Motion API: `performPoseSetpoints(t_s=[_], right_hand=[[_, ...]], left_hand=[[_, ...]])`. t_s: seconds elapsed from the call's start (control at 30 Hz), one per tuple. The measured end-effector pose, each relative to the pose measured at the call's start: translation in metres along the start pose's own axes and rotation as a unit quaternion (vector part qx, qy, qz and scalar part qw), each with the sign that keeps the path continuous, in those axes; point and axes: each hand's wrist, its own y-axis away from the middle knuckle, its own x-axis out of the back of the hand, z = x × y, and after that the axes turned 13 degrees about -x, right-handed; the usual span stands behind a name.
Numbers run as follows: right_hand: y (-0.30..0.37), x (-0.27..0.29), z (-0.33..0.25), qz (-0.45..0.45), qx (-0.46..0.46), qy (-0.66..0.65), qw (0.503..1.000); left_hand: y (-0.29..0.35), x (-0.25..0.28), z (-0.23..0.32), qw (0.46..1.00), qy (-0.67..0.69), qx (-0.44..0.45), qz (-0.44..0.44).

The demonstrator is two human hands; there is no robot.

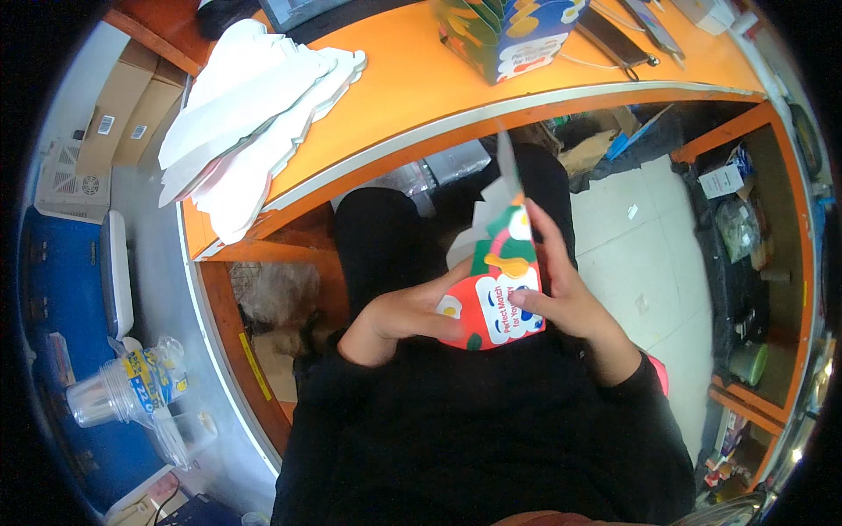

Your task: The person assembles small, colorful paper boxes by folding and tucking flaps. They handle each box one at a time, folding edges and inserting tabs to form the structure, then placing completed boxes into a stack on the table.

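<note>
- Leftmost, at eight o'clock from the view's centre, a stack of clear plastic cups point(127, 386) lies on its side over a blue surface point(54, 289).
- Brown cardboard boxes point(123, 105) stand at ten o'clock.
- Between ten and eleven, a pile of white die-cut sheets point(254, 114) overhangs the front edge of the orange table point(386, 88).
- The left hand point(399, 316) grips the printed carton at its nine o'clock side, thumb pressed across the front; its other fingers are mostly hidden behind.
- The printed carton point(478, 302), red and green with fried-egg pictures, is held above the lap, just off centre toward four o'clock, its pale flaps point(495, 197) upright at its twelve.
- At the carton's three o'clock, the right hand point(574, 302) pinches it, thumb on the white label and forefinger up along the edge; the remaining fingers cannot be made out.
- Between twelve and one, a second carton point(509, 39) stands on the table.
- At one o'clock lies a dark flat pouch point(612, 39).
- Toward three, pale floor tiles point(649, 254) show beside an orange-framed shelf point(794, 289).
</note>
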Motion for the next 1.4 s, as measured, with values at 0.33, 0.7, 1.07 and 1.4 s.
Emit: performPoseSetpoints(t_s=[0.33, 0.7, 1.07, 1.4], right_hand=[[-0.004, -0.004, 0.000, 0.091, 0.139, 0.211, 0.963], [-0.001, 0.003, -0.011, -0.021, 0.214, 0.015, 0.976], [-0.009, 0.000, -0.022, 0.121, 0.110, 0.025, 0.986], [-0.012, 0.003, -0.017, 0.113, 0.095, 0.064, 0.987]], left_hand=[[-0.006, 0.010, -0.012, 0.977, -0.140, 0.137, -0.084], [-0.005, 0.009, -0.006, 0.941, 0.305, -0.122, -0.079], [-0.011, -0.011, -0.001, 0.964, -0.104, -0.070, 0.234], [-0.011, -0.013, -0.001, 0.968, -0.105, -0.090, 0.209]])
